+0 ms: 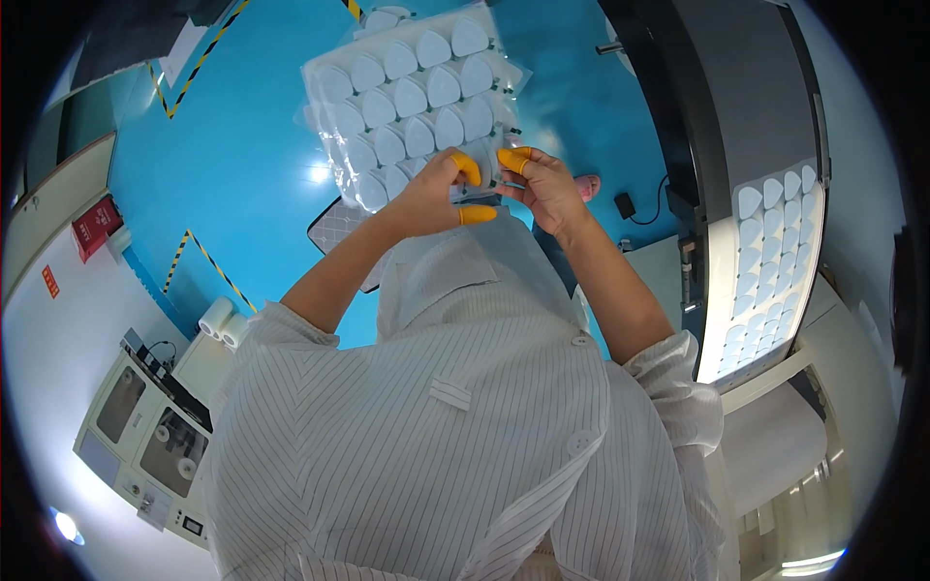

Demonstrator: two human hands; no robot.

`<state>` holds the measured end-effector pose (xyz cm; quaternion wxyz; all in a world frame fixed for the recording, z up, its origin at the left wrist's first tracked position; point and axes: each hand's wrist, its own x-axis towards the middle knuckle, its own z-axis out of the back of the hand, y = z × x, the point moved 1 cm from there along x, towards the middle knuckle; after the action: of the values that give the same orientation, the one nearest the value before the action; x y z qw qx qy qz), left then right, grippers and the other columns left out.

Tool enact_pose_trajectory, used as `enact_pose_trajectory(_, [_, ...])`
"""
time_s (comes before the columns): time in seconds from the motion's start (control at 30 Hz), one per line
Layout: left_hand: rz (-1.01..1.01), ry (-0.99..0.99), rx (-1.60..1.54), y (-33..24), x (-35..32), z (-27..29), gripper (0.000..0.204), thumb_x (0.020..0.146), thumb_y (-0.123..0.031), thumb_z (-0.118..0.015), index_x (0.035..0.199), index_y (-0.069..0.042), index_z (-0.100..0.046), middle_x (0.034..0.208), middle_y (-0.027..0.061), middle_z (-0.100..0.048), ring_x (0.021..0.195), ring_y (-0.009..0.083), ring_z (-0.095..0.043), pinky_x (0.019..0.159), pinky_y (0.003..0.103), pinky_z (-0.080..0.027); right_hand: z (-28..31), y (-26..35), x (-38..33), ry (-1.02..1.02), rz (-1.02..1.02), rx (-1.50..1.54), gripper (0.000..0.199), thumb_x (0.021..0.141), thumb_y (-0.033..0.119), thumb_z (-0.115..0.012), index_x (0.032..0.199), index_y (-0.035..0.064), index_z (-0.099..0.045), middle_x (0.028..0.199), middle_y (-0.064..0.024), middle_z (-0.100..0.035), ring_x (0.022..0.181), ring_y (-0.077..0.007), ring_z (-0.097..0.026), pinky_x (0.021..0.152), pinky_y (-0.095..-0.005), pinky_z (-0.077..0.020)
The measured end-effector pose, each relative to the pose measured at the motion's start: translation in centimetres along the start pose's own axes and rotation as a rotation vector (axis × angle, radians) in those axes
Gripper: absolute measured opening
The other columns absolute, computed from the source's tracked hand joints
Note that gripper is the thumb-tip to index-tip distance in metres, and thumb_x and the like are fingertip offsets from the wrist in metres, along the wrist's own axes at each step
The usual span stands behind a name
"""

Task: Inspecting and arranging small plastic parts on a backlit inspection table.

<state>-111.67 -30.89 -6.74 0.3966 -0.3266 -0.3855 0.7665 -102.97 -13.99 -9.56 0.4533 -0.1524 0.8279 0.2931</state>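
Observation:
A stack of clear plastic sheets [387,89] carries rows of pale, shield-shaped pads and lies in front of me, tilted slightly. Yellow-orange finger cots cover fingertips on both hands. Over the sheet's near edge, my left hand [433,198] is open, thumb and forefinger spread apart, with nothing seen between them. At the near right corner, my right hand [549,192] has its fingers drawn together beside a pad. Whatever is between those fingertips is too small to make out. Small dark tabs show along the sheet's right side.
To the right stands a dark machine [712,87] with a lit panel [722,290] bearing more pads. A patterned grey chair or mat [334,229] lies beneath the sheets. White rolls [216,317] and a cream machine [145,441] are at left. A black adapter [625,204] lies on the blue floor.

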Motion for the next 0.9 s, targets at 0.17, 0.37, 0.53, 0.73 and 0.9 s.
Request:
enact_pose_trajectory(0.17, [0.642, -0.123, -0.585, 0.4, 2.4, 1.3, 0.029, 0.085, -0.021, -0.064, 0.097, 0.003, -0.055, 0.086, 0.0082, -0.058, 0.074, 0.0145, -0.055, 0.066, 0.026, -0.044, -1.8, 1.2, 0.1, 0.077, -0.015, -0.060, 0.024, 0.090, 0.006, -0.054, 0.112, -0.0038, -0.052, 0.101, -0.0108, -0.061, 0.086, -0.0169, -0.062, 0.081, -0.0361, -0.0552])
enact_pose_trajectory(0.37, [0.769, 0.015, -0.702, 1.1, 3.6, 3.8, 0.033, 0.087, -0.027, -0.062, 0.098, 0.004, -0.058, 0.088, 0.0079, -0.059, 0.078, 0.0146, -0.058, 0.072, 0.026, -0.051, -3.8, 2.3, 0.3, 0.097, -0.050, -0.143, 0.025, 0.091, 0.002, -0.049, 0.114, -0.0060, -0.050, 0.104, -0.0138, -0.061, 0.090, -0.0201, -0.064, 0.085, -0.0362, -0.0549])
enact_pose_trajectory(0.53, [0.807, 0.089, -0.744, 1.7, 4.6, 5.3, 0.036, 0.086, -0.028, -0.063, 0.097, 0.005, -0.057, 0.086, 0.0095, -0.059, 0.076, 0.0160, -0.060, 0.071, 0.029, -0.053, -4.8, 2.4, 1.0, 0.082, -0.010, -0.180, 0.025, 0.088, 0.003, -0.052, 0.112, -0.0063, -0.053, 0.101, -0.0134, -0.063, 0.088, -0.0194, -0.066, 0.082, -0.0321, -0.0558])
enact_pose_trajectory(0.73, [0.848, 0.155, -0.591, 1.6, 6.5, 6.9, 0.037, 0.086, -0.029, -0.063, 0.096, 0.006, -0.055, 0.078, 0.0112, -0.059, 0.069, 0.0179, -0.063, 0.065, 0.030, -0.056, -5.9, 2.7, 1.6, 0.084, 0.003, -0.236, 0.022, 0.089, 0.004, -0.053, 0.109, -0.0051, -0.055, 0.099, -0.0123, -0.063, 0.088, -0.0190, -0.065, 0.082, -0.0326, -0.0564])
enact_pose_trajectory(0.9, [0.836, 0.181, -0.604, 2.3, 7.0, 7.9, 0.033, 0.087, -0.026, -0.061, 0.095, 0.005, -0.054, 0.074, 0.0105, -0.058, 0.065, 0.0184, -0.063, 0.064, 0.031, -0.057, -6.3, 3.0, 2.3, 0.066, -0.010, -0.249, 0.020, 0.089, 0.003, -0.053, 0.107, -0.0051, -0.055, 0.100, -0.0126, -0.062, 0.088, -0.0191, -0.065, 0.080, -0.0323, -0.0569])
